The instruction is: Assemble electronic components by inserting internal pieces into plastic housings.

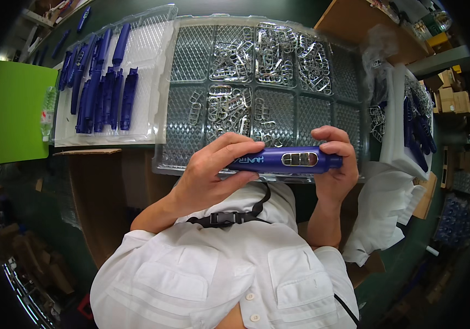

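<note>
A dark blue tubular plastic housing (276,160) lies level between my two hands, in front of my chest. Set into its right part is a shiny chrome oval frame (299,159) with small windows. My left hand (213,167) grips the housing's left end, thumb below and fingers above. At the other end, my right hand (336,164) holds the narrower tip, its index finger raised. Just beyond stands a clear compartment tray (188,60), with many loose chrome frames (276,52) heaped in several of its cells.
To the left, a clear tray (150,82) carries several blue housings (103,101). A green panel (10,112) and a plastic bottle (47,118) are beside it. On the right, a white foam box (397,118) holds more blue pieces (418,129). Below hangs white wrapping (380,211).
</note>
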Available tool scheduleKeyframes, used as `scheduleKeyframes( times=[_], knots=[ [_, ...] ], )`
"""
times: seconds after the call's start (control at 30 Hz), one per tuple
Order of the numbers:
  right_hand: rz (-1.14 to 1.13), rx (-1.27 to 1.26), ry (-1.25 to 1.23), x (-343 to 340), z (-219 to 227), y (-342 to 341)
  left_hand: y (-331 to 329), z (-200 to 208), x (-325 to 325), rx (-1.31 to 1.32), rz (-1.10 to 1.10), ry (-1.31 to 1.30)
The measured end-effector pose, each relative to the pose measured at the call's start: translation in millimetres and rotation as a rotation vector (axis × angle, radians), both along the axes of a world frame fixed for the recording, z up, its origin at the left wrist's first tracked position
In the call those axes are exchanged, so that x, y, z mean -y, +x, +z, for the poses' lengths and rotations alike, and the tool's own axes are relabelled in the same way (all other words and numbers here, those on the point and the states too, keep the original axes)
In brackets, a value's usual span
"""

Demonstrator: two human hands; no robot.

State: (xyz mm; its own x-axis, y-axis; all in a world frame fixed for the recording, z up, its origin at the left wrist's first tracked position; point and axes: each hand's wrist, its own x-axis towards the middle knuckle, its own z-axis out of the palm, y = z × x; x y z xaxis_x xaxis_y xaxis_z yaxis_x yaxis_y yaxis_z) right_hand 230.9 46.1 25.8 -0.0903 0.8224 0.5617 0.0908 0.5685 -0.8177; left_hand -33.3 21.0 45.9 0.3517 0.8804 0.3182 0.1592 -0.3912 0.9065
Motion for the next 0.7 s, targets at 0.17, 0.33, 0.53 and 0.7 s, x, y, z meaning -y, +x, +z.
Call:
scheduleKeyframes(
  times=[0.17, 0.33, 0.53, 0.7],
  knots=[
    [-0.067, -0.053, -0.099, 1, 0, -2, -4, 4, -14, -0.088, 0.035, 0.044],
    [-0.176, -0.021, -0.28, 4, -8, 23, -38, 16, -111, -0.061, 0.278, -0.264],
    [-0.169, -0.017, -0.389, 11, -15, 35, -145, -15, -353, 0.319, 0.576, -0.341],
    [-0.302, 0.08, -0.485, 8, -10, 47, -160, 13, -353, 0.439, 0.81, -0.18]
  ],
)
